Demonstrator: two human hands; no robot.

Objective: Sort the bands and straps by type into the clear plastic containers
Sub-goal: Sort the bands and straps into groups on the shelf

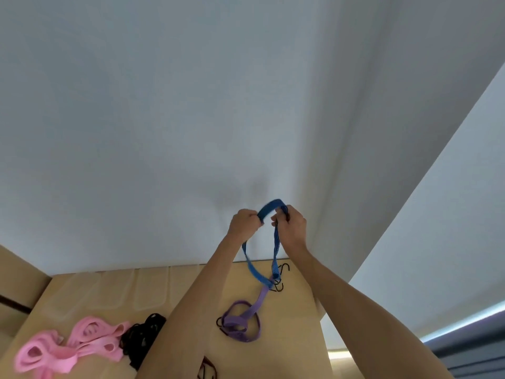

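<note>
Both hands are raised high in front of a white wall. My left hand [244, 222] and my right hand [290, 227] each grip the top of a blue strap [269, 207], which arches between them. Its two ends hang down to the table and tangle with a purple strap [240, 321] and black hooks [280, 285]. Pink bands [68, 348] lie in a heap at the table's left. A pile of black bands [142, 337] sits beside them, partly behind my left forearm. Clear plastic containers [109, 291] stand along the back edge.
The tan wooden table [295, 324] ends at the right near my right forearm. A dark red cord [207, 369] lies at the front edge. A wooden cabinet side [19, 283] stands at far left. The white wall fills most of the view.
</note>
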